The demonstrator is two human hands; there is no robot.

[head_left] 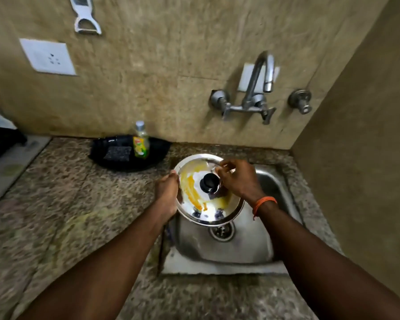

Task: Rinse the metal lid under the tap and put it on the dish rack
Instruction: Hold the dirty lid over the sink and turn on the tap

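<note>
Both grips pinch the metal lid (208, 190): left hand (169, 195) on its rim, right hand (237, 179) by the knob; bottle (141, 142) label unreadable.

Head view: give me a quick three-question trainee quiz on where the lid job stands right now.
1. True or false: water is running from the tap onto the lid.
2. Which hand holds the lid's left rim? A) left hand B) right hand C) neither
3. Fill in: the lid, streaked with yellow residue, is held over the ____.

Key
1. False: no stream shows at the spout.
2. A: the left hand grips the rim, while the right hand is at the far edge by the black knob.
3. sink
</note>
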